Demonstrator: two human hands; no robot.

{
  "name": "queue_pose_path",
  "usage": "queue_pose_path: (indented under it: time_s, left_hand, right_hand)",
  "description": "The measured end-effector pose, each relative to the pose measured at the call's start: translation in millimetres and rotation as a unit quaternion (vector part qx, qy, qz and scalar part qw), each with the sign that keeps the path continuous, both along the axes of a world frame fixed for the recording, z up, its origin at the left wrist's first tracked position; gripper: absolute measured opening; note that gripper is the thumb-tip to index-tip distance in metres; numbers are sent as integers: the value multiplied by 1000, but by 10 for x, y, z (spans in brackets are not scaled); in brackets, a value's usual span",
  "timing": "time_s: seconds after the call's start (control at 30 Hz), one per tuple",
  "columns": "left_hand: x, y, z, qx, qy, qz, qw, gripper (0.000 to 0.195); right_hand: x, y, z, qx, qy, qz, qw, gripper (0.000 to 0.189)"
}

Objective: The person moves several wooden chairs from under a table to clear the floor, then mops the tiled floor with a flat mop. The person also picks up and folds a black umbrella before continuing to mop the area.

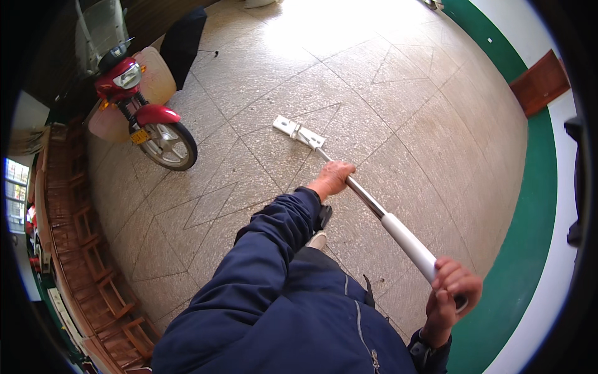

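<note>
A mop (365, 194) with a metal pole and a white sleeve runs diagonally across the view. My left hand (334, 178) grips the bare metal part of the pole, not far above the mop head. Around the upper end of the white sleeve, at the lower right, my right hand (455, 290) is closed. The flat white mop head (299, 132) is at the pole's far end, on or just above the speckled floor (261, 163); no cloth shows on its upper side.
A red motorcycle (159, 117) stands at the upper left, beside an open black umbrella (184, 44). Wooden furniture (88, 248) lines the left side. A green and white wall (537, 187) with a brown wooden door or panel (540, 84) bounds the right. One shoe (317, 240) shows below me.
</note>
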State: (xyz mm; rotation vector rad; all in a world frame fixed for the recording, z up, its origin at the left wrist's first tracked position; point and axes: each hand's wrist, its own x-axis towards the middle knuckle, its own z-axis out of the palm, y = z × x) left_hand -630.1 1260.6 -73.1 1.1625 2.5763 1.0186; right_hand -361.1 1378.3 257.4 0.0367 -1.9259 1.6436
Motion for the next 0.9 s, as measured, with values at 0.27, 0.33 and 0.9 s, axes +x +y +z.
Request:
queue_pose_path:
  time_s: [0.27,0.33,0.9]
  left_hand:
    - [-201,-140,575,44,31,-50,997,27]
    - [-238,-343,684,8,-12,-60,998,27]
    - [-365,-2695,190,-8,-83,177,981,24]
  right_hand:
    - [-115,244,410,-14,29,30,999,35]
    - [-232,245,477,-37,35,38,998,35]
    - [-2988,-744,243,-215,-32,403,889,33]
